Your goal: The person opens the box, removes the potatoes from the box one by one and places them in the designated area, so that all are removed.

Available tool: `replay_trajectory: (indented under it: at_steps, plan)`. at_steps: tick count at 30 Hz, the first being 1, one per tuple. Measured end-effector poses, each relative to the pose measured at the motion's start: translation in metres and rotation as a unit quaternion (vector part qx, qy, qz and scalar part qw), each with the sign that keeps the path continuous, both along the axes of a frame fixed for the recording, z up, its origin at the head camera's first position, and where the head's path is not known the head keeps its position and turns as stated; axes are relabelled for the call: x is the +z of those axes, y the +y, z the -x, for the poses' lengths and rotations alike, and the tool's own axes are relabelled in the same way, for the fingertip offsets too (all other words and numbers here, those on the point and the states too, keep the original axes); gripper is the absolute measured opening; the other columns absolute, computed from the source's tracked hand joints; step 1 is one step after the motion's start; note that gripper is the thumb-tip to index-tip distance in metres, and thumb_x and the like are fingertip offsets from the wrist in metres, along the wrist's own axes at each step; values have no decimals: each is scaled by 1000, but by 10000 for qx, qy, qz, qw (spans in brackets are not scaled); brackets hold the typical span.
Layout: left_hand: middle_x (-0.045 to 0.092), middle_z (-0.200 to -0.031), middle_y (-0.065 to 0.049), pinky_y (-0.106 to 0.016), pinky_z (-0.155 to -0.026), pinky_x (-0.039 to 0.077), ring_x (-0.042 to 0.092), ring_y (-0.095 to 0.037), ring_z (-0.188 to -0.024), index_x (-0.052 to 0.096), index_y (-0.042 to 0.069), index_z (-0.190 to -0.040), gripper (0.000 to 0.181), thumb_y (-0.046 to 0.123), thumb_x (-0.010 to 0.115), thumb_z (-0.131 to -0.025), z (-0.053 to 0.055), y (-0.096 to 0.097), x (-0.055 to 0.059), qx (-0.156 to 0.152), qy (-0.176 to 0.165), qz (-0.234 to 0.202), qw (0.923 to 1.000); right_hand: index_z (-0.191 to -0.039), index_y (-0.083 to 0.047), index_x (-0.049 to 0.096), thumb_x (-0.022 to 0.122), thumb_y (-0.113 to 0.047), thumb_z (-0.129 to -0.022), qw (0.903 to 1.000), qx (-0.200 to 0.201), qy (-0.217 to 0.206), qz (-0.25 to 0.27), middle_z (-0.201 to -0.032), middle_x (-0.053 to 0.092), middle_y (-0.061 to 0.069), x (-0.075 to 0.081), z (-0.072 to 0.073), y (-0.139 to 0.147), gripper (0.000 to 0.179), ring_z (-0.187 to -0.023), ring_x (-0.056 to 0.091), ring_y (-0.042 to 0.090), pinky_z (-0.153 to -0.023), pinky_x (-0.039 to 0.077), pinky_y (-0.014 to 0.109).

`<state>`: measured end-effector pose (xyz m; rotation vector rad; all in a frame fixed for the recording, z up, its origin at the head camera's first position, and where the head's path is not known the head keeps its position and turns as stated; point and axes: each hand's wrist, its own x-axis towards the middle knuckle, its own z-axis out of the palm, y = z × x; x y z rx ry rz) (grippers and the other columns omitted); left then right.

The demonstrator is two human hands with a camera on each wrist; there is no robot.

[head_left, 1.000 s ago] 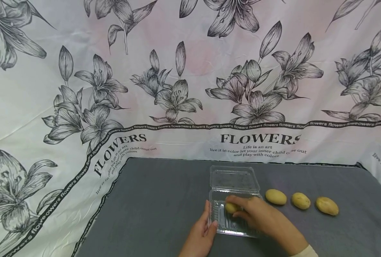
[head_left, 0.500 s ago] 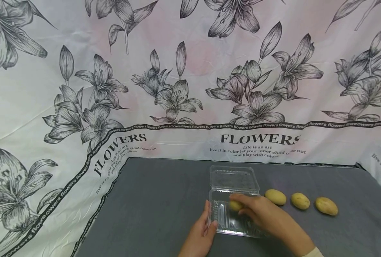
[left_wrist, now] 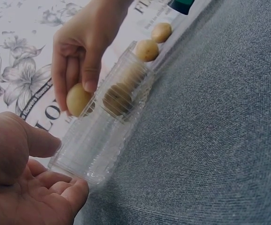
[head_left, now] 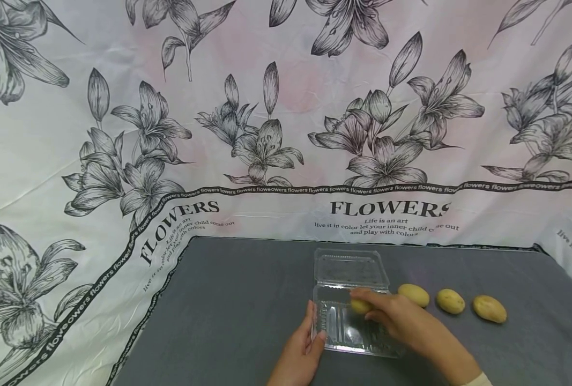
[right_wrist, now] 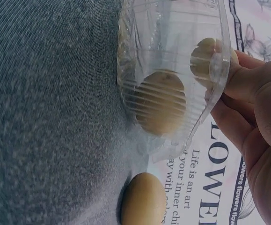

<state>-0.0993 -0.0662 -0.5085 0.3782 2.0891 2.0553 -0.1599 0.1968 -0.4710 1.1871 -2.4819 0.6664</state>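
A clear plastic clamshell container [head_left: 335, 321] lies on the grey cloth, its lid [head_left: 350, 268] folded back. My left hand [head_left: 299, 351] holds its left side, thumb at the rim and fingers against the wall. Just over the base, my right hand [head_left: 403, 319] pinches a small yellow potato [head_left: 360, 306] between thumb and fingers. Both wrist views show that potato [left_wrist: 78, 99] at the rim. Through the ridged plastic, a second potato [right_wrist: 161, 103] appears inside the container; in the head view the right hand hides it.
To the container's right, three potatoes form a row: a near one [head_left: 413, 295], a middle one [head_left: 451, 302] and a far one [head_left: 490, 309]. Behind the grey table cloth [head_left: 237, 300] hangs a white flower-print curtain [head_left: 276, 214].
My right hand has shifted slightly to the right over the container, carrying the pinched potato along. The left hand and the container have stayed in place.
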Motion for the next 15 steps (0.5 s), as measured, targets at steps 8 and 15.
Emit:
replay_trajectory:
  at_steps: [8, 15]
  plan:
    - [17, -171, -27, -41, -123, 27, 18, -39, -157, 11, -6, -166, 71, 11, 53, -111, 0, 0, -2, 12, 53, 79, 10000, -140, -12, 64, 86, -1, -82, 9999, 20, 17, 143, -133, 73, 12, 0, -1, 7, 63, -109, 76, 25, -91, 61, 26]
    - [17, -171, -27, -41, -122, 27, 18, -40, -157, 11, -6, -166, 72, 11, 54, -111, 0, 0, -2, 14, 53, 95, 9999, -140, -13, 66, 88, 0, -78, 9992, -24, 172, 359, -131, 74, 10, -2, -2, 14, 67, -107, 76, 22, -99, 48, 8]
